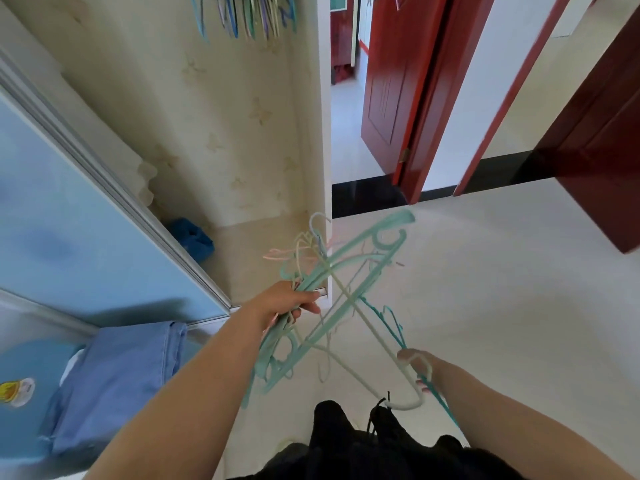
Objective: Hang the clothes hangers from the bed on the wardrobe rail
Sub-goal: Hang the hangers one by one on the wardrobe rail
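Person, head-camera view: two bare forearms, no sleeves visible up to the frame edge; left hand (289, 303) and right hand (420, 367) without rings, watch or gloves. Lower body in black garment (363, 448), soft folds, with black drawstring (379, 408) hanging at the waist.

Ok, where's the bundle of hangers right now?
In the head view, the bundle of hangers is low and central, gripped by the left hand in front of the open wardrobe, with the right hand holding a cream hanger.
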